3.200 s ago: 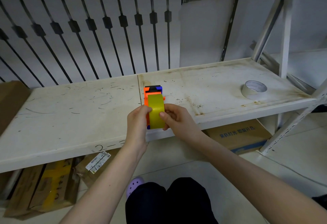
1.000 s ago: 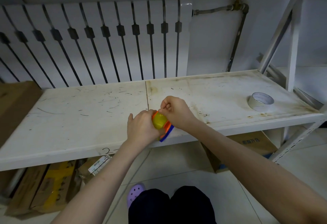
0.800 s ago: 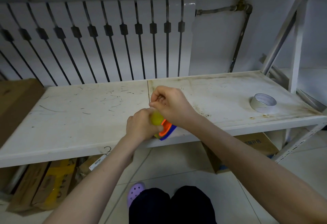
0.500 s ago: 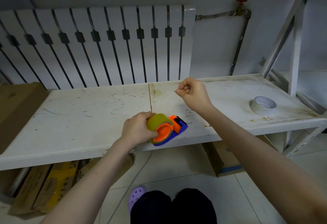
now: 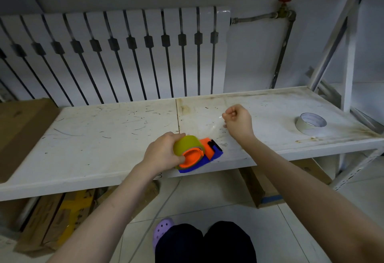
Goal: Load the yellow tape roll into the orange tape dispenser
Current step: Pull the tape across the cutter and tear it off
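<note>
since your left hand (image 5: 161,155) grips the yellow tape roll (image 5: 185,145) on the orange tape dispenser (image 5: 201,154) at the shelf's (image 5: 83,150) front edge, and your right hand (image 5: 238,121) pinches what looks like a clear strip, a hard tug could drag everything off.

We saw a white tape roll (image 5: 311,123) lying on the scratched white shelf (image 5: 93,138). A radiator (image 5: 116,55) stood behind, and cardboard boxes (image 5: 52,217) lay beneath.
</note>
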### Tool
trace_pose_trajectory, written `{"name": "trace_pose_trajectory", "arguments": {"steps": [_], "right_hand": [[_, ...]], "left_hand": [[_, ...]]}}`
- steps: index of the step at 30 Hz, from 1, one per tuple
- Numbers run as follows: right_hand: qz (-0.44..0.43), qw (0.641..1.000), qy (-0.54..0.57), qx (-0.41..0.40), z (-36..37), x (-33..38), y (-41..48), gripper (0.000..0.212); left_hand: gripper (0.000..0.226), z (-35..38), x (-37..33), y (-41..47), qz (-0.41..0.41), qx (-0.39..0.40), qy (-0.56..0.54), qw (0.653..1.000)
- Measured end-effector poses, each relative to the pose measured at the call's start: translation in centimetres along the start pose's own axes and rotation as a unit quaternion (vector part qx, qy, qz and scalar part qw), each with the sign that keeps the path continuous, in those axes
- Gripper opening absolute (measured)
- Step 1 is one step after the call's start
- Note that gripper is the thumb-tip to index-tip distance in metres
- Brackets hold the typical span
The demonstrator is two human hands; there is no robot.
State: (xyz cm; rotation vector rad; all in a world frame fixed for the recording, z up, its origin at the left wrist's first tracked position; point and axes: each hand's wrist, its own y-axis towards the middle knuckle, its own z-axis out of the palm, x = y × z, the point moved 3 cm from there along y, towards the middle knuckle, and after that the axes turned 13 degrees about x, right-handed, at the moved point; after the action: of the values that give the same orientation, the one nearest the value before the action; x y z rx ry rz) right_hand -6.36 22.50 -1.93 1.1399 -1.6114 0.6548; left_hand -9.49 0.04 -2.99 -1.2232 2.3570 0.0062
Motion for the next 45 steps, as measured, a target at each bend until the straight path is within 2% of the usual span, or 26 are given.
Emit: {"name": "trace_pose_trajectory", "arguments": {"steps": [4,7,9,11,14,17,19,22,25,30,34,36,39,41,45], "right_hand": [[-0.141,0.984,-0.103,0.033,0.9,4.6,-1.1,0.010],[-0.276,0.932,-0.219,0.082,2.4,7.2,-3.0,0.009],[-0.352,0.896,-0.257,0.087,3.2,8.7,-4.3,0.010],[-0.396,0.878,-0.259,0.067,3.4,10.3,-5.2,0.012],[-0.417,0.876,-0.237,0.058,3.2,12.4,-5.6,0.012],[-0.359,0.916,-0.174,0.050,2.2,12.1,-4.9,0.011],[-0.275,0.956,-0.101,0.022,0.8,10.6,-3.7,0.012],[-0.153,0.988,-0.004,-0.015,-1.0,7.0,-2.0,0.008],[-0.047,0.995,0.077,-0.036,-1.6,3.0,-1.3,0.004],[0.090,0.985,0.141,-0.039,-0.8,-2.4,-1.4,0.009],[0.107,0.982,0.152,-0.022,0.1,-3.9,-1.5,0.017],[0.112,0.984,0.135,-0.016,0.3,-4.4,-1.4,0.022],[0.123,0.985,0.117,-0.007,0.7,-5.5,-1.5,0.025],[0.126,0.987,0.101,-0.001,1.0,-6.1,-1.5,0.026],[0.123,0.990,0.072,0.007,1.3,-7.0,-1.5,0.022]], "left_hand": [[0.077,0.1,-0.1,0.1,-0.003,0.005,0.038,0.999],[0.078,0.0,-0.4,0.3,-0.012,0.013,0.052,0.998],[0.079,-0.2,-0.5,0.5,-0.023,0.023,0.052,0.998],[0.080,-0.2,-0.5,0.7,-0.028,0.033,0.050,0.998],[0.081,-0.1,-0.5,0.8,-0.024,0.038,0.039,0.998],[0.080,-0.3,0.2,0.6,-0.014,0.040,0.011,0.999],[0.076,-0.8,0.8,0.5,-0.003,0.037,-0.013,0.999],[0.070,-1.5,1.6,0.6,-0.010,0.032,-0.022,0.999],[0.069,-1.9,2.5,0.7,-0.028,0.037,-0.019,0.999],[0.073,-2.5,3.1,0.9,-0.052,0.020,0.011,0.998],[0.094,-1.6,2.3,0.7,-0.081,0.067,0.067,0.992],[0.099,-1.3,0.6,0.4,-0.055,0.053,0.114,0.990],[0.076,-0.3,-2.6,0.7,0.053,-0.014,0.150,0.987],[0.055,0.9,-3.7,1.4,0.106,-0.017,0.179,0.978],[0.036,2.2,-3.1,2.4,0.129,-0.037,0.254,0.958]]}}
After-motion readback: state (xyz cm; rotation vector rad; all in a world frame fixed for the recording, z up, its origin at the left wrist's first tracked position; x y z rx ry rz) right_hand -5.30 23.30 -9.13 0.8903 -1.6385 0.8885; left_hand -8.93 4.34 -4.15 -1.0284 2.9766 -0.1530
